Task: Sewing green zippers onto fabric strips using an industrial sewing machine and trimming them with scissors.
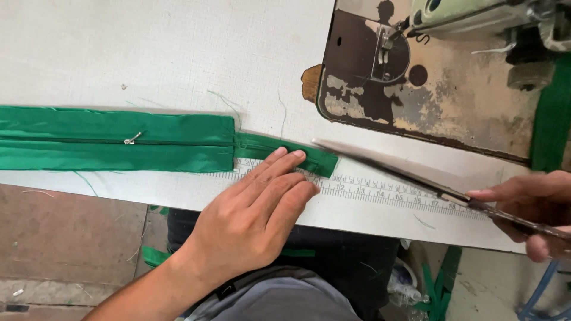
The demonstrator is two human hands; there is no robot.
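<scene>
Fingers (289, 159) of left hand (256, 211) press green zipper tape (285, 151).

A single head-worn camera looks steeply down from above the seated person's lap, facing forward across the white bench (148, 53). It sits close: the near bench edge runs across the lower half, the sewing machine bed (452, 101) fills the top right corner, and the floor shows below at left.

Bright, even daylight, mostly sharp.
Soft shadows fall under the left hand (256, 214); the scissors (416, 175) and right hand (529, 211) are slightly motion-blurred, with slight bowing at the edges.
</scene>
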